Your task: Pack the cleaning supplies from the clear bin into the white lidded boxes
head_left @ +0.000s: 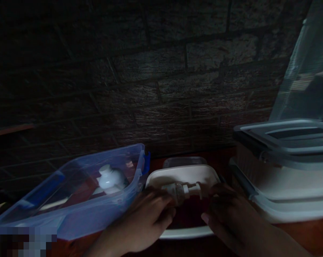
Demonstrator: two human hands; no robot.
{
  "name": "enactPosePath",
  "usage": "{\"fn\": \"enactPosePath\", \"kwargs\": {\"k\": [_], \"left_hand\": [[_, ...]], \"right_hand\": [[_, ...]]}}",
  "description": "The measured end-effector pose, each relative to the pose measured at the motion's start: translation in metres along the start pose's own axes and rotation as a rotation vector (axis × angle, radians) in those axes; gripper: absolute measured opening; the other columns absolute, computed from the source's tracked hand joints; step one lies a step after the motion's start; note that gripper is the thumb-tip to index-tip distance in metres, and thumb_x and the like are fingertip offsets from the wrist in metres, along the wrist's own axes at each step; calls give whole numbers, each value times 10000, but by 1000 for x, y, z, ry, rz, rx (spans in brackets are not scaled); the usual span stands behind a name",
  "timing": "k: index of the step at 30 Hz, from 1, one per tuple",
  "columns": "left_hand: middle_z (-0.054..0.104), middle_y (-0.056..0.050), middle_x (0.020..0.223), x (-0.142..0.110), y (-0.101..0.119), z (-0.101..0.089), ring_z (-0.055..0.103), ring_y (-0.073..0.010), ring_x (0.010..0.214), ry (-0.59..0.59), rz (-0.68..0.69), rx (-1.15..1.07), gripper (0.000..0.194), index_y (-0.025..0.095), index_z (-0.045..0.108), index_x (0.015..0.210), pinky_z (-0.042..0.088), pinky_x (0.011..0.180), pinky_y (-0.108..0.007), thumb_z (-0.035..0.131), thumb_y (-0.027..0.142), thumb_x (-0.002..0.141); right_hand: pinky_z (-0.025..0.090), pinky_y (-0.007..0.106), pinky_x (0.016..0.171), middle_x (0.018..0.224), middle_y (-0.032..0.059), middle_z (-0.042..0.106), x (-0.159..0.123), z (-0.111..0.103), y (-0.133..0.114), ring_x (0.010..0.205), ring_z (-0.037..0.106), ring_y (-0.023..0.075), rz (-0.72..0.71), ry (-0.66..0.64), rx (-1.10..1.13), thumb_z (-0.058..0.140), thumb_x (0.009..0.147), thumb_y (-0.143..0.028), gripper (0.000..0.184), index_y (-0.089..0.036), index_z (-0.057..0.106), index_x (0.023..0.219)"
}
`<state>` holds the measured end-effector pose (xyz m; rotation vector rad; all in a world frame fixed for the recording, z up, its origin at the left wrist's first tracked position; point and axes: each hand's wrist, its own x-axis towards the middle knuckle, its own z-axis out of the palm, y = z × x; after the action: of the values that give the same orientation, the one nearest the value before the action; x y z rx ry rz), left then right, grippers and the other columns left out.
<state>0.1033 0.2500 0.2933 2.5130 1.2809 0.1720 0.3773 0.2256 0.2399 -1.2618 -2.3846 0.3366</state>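
Observation:
A white plastic tub [182, 173] sits low in the middle, with a clear pump bottle [179, 192] with a white pump head lying on its side in it. Dark red shows at the bottom of the tub, too dim to make out. My left hand [147, 217] is closed over the tub's left side, its fingertips close to the bottle's base. Over the right side is my right hand [228, 210], thumb inside the rim and the other fingers bent in shadow near the pump head. Both hands partly hide the rim.
At left, a clear bin [83, 221] with blue handles holds a white bottle [111, 180]. Grey-lidded white containers [284, 178] stand stacked at right. A clear lid or container [185, 161] lies behind the tub, on a reddish surface against a dark brick wall [172, 92].

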Motion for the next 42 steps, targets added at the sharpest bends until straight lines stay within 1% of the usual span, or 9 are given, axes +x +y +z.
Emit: {"fn": "enactPosePath", "kwargs": {"k": [6, 12, 16, 20, 24, 29, 33, 36, 42], "left_hand": [[689, 30, 896, -6, 6, 8, 630, -177, 878, 101, -91, -123, 160, 260, 651, 902, 433, 775, -313, 511, 188, 928], [649, 8, 897, -20, 4, 17, 608, -170, 849, 193, -97, -243, 183, 239, 603, 896, 435, 740, -297, 454, 143, 940], [596, -31, 981, -26, -1, 21, 567, -208, 963, 248, 21, -188, 205, 214, 547, 881, 430, 846, -351, 406, 67, 903], [554, -38, 939, -25, -5, 28, 533, -231, 957, 270, 95, -112, 176, 201, 498, 834, 402, 871, -399, 412, 52, 872], [540, -28, 903, -25, -3, 29, 527, -219, 929, 303, 89, -106, 177, 202, 476, 821, 399, 853, -382, 415, 42, 865], [582, -12, 914, -28, 5, 22, 565, -194, 957, 326, 82, -91, 170, 209, 479, 808, 413, 903, -346, 449, 57, 878], [641, -5, 876, -26, 12, 21, 608, -193, 900, 336, 42, -40, 128, 214, 552, 818, 429, 907, -346, 518, 92, 839], [662, -2, 822, -24, 13, 26, 628, -190, 851, 347, 26, -22, 136, 211, 577, 780, 442, 890, -341, 525, 88, 805], [678, -36, 798, -24, 6, 44, 639, -210, 835, 462, 43, 21, 163, 194, 605, 767, 444, 939, -403, 482, 93, 802]], "right_hand": [[401, 420, 1035, 1044, 78, 714, 6, -7, 2, 1102, 613, 256, -45, 66, 13, 422, 1039, -308, 291, -214, 690, 972], [420, 387, 957, 1008, 53, 672, 8, -12, 4, 1036, 605, 221, -53, 67, 85, 415, 1038, -242, 250, -213, 636, 925], [420, 409, 950, 1040, 72, 647, 9, -12, 4, 1034, 591, 234, -83, 57, 91, 417, 1036, -240, 203, -196, 615, 1022], [413, 421, 952, 1015, 65, 626, 12, -13, 5, 1028, 574, 232, -93, 44, 93, 431, 1027, -218, 191, -194, 600, 944], [413, 421, 944, 1002, 53, 633, 10, -14, 6, 1049, 576, 236, -92, 11, 83, 414, 1042, -247, 243, -208, 608, 901], [451, 411, 865, 1063, 48, 673, 13, -13, 11, 992, 639, 247, -22, -43, 25, 411, 1047, -346, 249, -258, 639, 1091], [473, 350, 737, 966, 47, 727, 35, -9, 17, 869, 691, 233, -18, -15, 17, 394, 1038, -346, 333, -251, 704, 961], [485, 340, 731, 909, 65, 742, 50, -5, 18, 832, 705, 235, -9, 59, 11, 378, 1034, -339, 380, -231, 724, 921], [448, 366, 735, 886, 65, 739, 50, -1, 13, 810, 701, 250, 54, 29, -73, 347, 1046, -354, 409, -230, 717, 923]]}}
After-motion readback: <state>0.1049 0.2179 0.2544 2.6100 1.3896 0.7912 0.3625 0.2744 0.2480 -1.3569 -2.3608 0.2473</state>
